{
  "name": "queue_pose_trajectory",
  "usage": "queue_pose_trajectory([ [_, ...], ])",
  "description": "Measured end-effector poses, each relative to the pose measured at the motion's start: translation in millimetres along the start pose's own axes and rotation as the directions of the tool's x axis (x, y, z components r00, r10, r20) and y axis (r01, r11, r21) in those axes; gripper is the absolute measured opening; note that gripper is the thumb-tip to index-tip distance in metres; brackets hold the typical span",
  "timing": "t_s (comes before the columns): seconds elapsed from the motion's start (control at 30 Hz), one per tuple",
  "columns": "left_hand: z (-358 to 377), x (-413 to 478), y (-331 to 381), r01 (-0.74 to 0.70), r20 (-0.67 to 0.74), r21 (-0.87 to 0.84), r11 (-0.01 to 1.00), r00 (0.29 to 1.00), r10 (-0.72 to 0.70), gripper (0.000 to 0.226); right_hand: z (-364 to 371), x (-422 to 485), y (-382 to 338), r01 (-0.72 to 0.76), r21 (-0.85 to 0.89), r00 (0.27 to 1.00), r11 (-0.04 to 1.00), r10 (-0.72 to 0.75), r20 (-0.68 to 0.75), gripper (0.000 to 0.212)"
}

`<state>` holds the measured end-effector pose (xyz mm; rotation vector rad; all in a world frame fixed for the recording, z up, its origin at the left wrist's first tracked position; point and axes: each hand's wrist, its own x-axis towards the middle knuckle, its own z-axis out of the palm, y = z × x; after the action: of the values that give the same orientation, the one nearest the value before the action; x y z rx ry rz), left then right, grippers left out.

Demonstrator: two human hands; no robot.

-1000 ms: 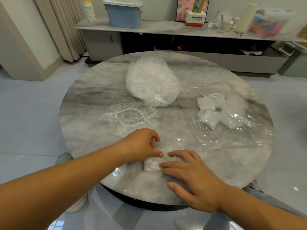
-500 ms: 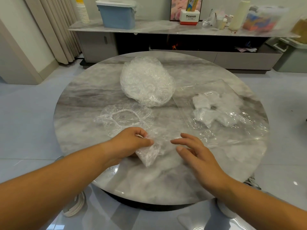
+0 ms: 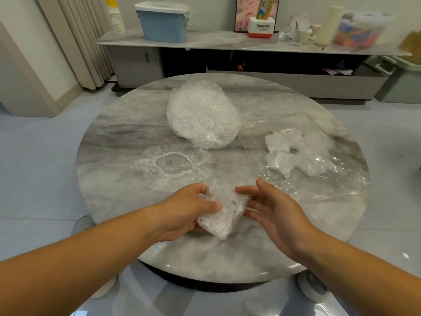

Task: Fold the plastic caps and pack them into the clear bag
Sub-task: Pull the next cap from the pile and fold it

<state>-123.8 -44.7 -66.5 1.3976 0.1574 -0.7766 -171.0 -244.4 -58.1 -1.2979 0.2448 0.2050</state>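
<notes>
A folded clear plastic cap (image 3: pixel 222 216) is lifted just above the round marble table (image 3: pixel 114 142), pinched between thumb and fingers of my left hand (image 3: pixel 185 209). My right hand (image 3: pixel 271 209) is spread beside the cap, its fingertips touching the cap's right edge. One unfolded cap (image 3: pixel 173 166) with an elastic ring lies flat behind my left hand. A heap of caps (image 3: pixel 202 116) sits at the table's middle back. The clear bag (image 3: pixel 303 156) lies on the right with several folded caps (image 3: pixel 284 153) inside.
Behind the table runs a low marble-topped cabinet (image 3: pixel 227 42) carrying a blue lidded box (image 3: pixel 163 22), paper cups, a red-and-white carton and bottles. Curtains hang at the left. Grey bins stand at the far right. My feet show under the table's near edge.
The folded cap lay flat under both hands; my left hand has lifted it off the table and carried it slightly right. My right hand rose and now opens against the cap's right side.
</notes>
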Motion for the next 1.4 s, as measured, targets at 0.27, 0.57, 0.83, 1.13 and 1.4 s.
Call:
queue_pose_trajectory([
  [0.27,4,-4,4,0.093,0.002,-0.028,0.995,0.996,-0.093,0.046,-10,-8,10,0.456,-0.617,0.89,0.642,-0.335,0.309,0.041],
  [0.57,-13,-7,14,0.312,0.221,-0.19,0.931,0.937,-0.269,0.044,-17,-13,24,0.785,-0.615,0.585,0.073,-0.415,0.697,0.046],
  [0.83,-11,-5,15,0.305,0.224,-0.137,0.943,0.936,-0.27,0.058,-18,-18,25,0.789,-0.607,0.577,-0.093,-0.226,0.785,0.071],
  [1.13,-10,-1,6,0.133,0.048,-0.136,0.982,0.991,-0.128,0.042,-22,-21,26,0.739,-0.647,0.666,0.185,-0.34,0.664,0.044],
  [1.4,1,1,8,-0.08,-0.026,-0.092,0.993,0.997,0.078,0.048,0,-14,14,0.014,-0.245,0.995,0.969,0.012,0.101,0.043],
])
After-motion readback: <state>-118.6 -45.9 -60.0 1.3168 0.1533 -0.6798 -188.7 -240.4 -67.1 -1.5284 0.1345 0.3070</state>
